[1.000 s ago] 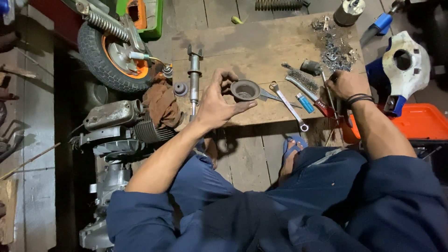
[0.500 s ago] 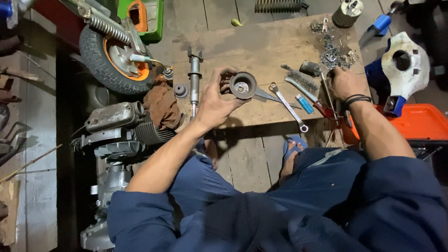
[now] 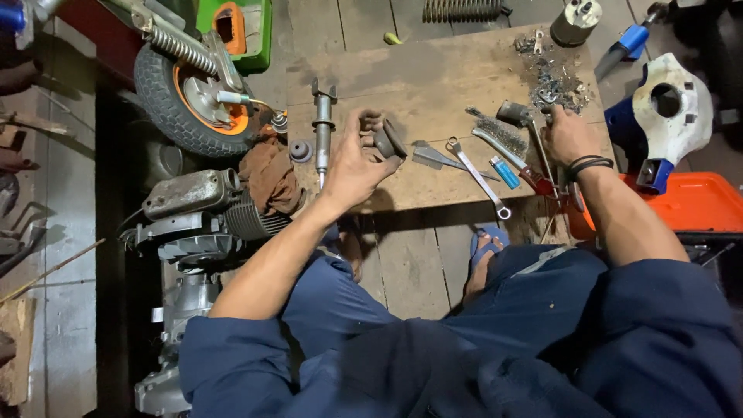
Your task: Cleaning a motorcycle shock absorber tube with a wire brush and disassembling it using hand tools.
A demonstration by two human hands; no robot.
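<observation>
your left hand [image 3: 352, 166] has its grip closed around a grey metal cup [image 3: 385, 141], tilted on edge above the table [image 3: 402, 73]. right hand [image 3: 569, 135] rests at the metal scrap pile [image 3: 553, 87]; can't tell its grip.

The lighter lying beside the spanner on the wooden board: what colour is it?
Light blue lighter, by the spanner; head view, the only one.

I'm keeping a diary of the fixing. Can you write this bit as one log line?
left hand: holds round grey metal cup part | right hand: by pile of small metal bits | wooden board
</observation>
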